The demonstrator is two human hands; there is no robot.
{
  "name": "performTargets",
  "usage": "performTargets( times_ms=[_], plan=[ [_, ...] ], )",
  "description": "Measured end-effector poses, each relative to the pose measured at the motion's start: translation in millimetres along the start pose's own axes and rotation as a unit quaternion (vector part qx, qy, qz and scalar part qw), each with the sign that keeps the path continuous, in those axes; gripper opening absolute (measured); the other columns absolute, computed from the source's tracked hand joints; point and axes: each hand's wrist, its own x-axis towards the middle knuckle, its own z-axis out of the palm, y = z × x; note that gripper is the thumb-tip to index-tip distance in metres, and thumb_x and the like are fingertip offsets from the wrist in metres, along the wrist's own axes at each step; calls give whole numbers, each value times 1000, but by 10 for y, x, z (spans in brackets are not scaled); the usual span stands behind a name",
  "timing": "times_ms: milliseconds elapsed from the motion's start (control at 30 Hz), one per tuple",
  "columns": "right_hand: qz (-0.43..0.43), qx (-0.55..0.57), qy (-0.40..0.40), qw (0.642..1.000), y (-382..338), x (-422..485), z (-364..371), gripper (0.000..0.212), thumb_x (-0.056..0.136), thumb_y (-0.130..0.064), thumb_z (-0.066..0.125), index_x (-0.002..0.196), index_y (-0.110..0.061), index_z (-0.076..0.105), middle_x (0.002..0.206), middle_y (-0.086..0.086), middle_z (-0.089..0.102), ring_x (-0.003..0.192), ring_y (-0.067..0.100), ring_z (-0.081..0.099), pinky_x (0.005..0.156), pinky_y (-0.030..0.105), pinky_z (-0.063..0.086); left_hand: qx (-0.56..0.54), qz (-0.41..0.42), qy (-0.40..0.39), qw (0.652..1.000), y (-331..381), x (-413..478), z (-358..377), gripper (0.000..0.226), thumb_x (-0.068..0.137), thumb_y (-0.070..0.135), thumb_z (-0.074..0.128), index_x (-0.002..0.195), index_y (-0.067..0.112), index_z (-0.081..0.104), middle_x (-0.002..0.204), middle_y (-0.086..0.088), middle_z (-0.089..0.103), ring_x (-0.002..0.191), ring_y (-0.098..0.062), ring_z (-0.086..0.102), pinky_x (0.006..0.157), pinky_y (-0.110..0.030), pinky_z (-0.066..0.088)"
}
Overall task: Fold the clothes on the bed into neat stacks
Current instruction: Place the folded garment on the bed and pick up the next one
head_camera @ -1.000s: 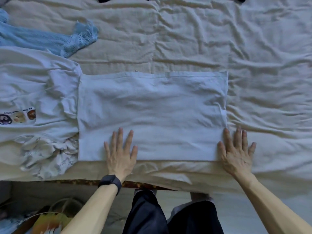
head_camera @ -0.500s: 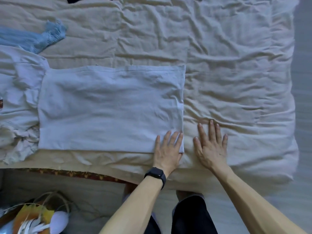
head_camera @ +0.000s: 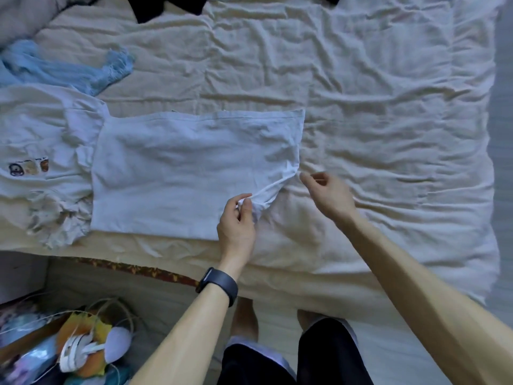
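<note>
**Both hands up off the cloth; near right corner lifted**

Half a second back both palms lay flat. Now the left hand (head_camera: 236,218) has curled and pinches the near right corner of the folded white garment (head_camera: 194,173), pulling it up into a small peak. The right hand (head_camera: 330,195) has risen off the cover. It hangs just beside the garment's right edge with fingers loosely bent and nothing in them. It is motion-blurred, so I note this with some reserve.

Surface: the garment lies flat near the front edge of the bed, on a cream, heavily creased bed cover (head_camera: 388,134). Its left end overlaps a white T-shirt (head_camera: 41,129) with a small printed motif. A crumpled pale cloth (head_camera: 55,218) lies at the T-shirt's near side, and a blue fringed cloth (head_camera: 69,70) beyond it.

Room: a patterned strip (head_camera: 138,269) shows under the cover's front edge. On the floor at lower left sits a heap of bright items (head_camera: 83,348), which I cannot identify.

Cut off: a dark garment (head_camera: 166,6) at the top edge, and the T-shirt at the left edge. A black wristband (head_camera: 219,284) sits on the left wrist.
</note>
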Motion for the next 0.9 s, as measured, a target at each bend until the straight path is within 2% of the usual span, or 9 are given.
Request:
performTargets(
  times_ms=[100, 133, 167, 333, 433, 567, 633, 733, 900],
  plan=[
    [72, 158, -58, 983, -400, 356, 85, 68, 91, -54, 66, 115, 9, 60, 80, 5, 52, 68, 20, 53, 60, 32, 43, -41, -3, 21, 999, 30, -11, -50, 15, 102, 31, 54, 96, 40, 65, 61, 13, 53, 56, -2, 49, 55, -18, 37],
    [83, 182, -76, 977, -486, 438, 115, 46, 93, -49, 67, 96, -4, 65, 76, 6, 48, 61, 19, 49, 52, 29, 39, -56, -7, 30, 998, 46, -21, -64, 16, 103, 31, 54, 96, 40, 65, 65, 13, 56, 60, -2, 50, 58, -20, 40],
    [91, 195, -86, 973, -538, 515, 150, 33, 94, -46, 67, 91, -17, 50, 74, 6, 48, 56, 17, 47, 48, 26, 37, -72, -15, 37, 997, 69, -34, -77, 16, 103, 32, 53, 97, 40, 65, 72, 13, 59, 65, -3, 54, 62, -20, 43],
    [101, 194, -84, 972, -649, 751, 336, 13, 92, -20, 71, 92, -8, 65, 87, 11, 66, 61, 21, 66, 56, 31, 60, -130, -64, 37, 989, 151, -101, -166, 17, 104, 31, 52, 96, 37, 66, 88, 11, 66, 78, 4, 60, 70, -10, 46],
    [96, 193, -63, 974, -702, 820, 385, 8, 85, -4, 72, 84, -8, 66, 81, 11, 70, 59, 20, 69, 50, 29, 58, -123, -70, 19, 990, 141, -92, -234, 16, 104, 33, 52, 98, 37, 66, 90, 9, 67, 82, 0, 62, 72, -13, 48],
    [95, 197, -43, 975, -726, 860, 368, 8, 82, -7, 74, 83, -7, 66, 75, 11, 69, 51, 17, 68, 49, 26, 55, -64, -35, -7, 997, 78, -57, -318, 16, 103, 34, 52, 106, 31, 68, 79, 10, 62, 68, -4, 56, 66, -21, 47],
    [79, 196, -36, 977, -745, 863, 347, 7, 85, -8, 73, 81, -8, 67, 71, 8, 69, 46, 13, 67, 45, 24, 53, -19, 2, -32, 999, 58, -75, -354, 21, 102, 36, 55, 113, 29, 71, 76, 15, 58, 64, 1, 53, 61, -11, 40],
    [70, 184, -22, 980, -796, 844, 340, 10, 87, -4, 70, 80, -10, 66, 72, 6, 68, 43, 12, 65, 41, 23, 51, 15, 60, -46, 997, 17, -87, -444, 23, 99, 33, 61, 117, 25, 74, 93, 15, 61, 83, 1, 59, 70, -3, 40],
    [70, 211, 16, 975, -1073, 732, 453, 14, 82, -1, 66, 78, -14, 61, 66, 6, 61, 44, 14, 62, 41, 24, 53, 39, 113, -39, 992, -87, -58, -744, 22, 92, 37, 70, 112, 27, 76, 83, 15, 66, 82, 0, 60, 69, -8, 46]
  ],
)
